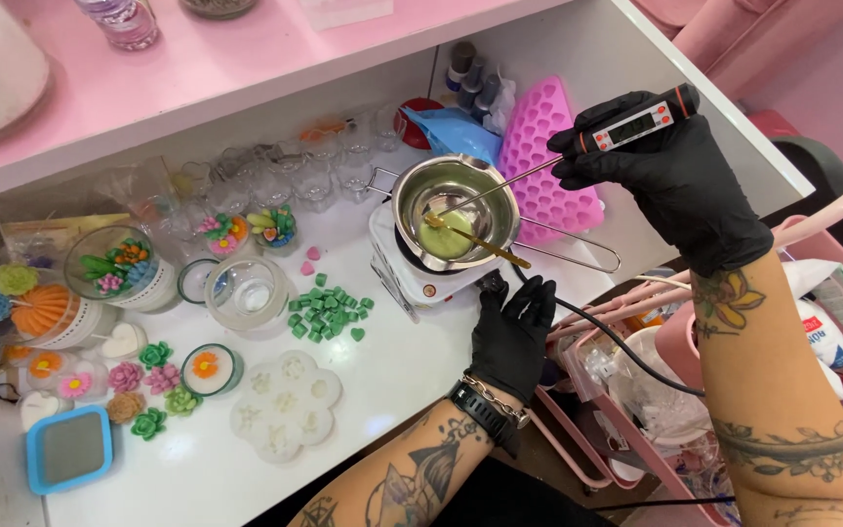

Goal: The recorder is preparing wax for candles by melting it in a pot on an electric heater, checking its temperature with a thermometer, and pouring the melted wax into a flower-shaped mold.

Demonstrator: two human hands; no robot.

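While its black-gloved fingers (578,146) are being wrapped tightly round the handle, one digital probe thermometer (636,121) is being gripped by the right hand (675,176), and its thin metal probe is being slanted down into one steel melting pot (456,210), where the tip is being dipped at a pale green pool of wax. One wooden stir stick (480,244) is being rested across that pool. The pot is being carried on one small white heater (421,278) at the counter's right edge. At the heater's front corner, the left hand (514,327) is being held with fingers close together and curled against the base; whether a control is being pinched cannot be told. Both tattooed forearms are being reached in from below. Just left, a loose heap of green wax pieces (327,312) is being left beside one white flower mould (285,405).
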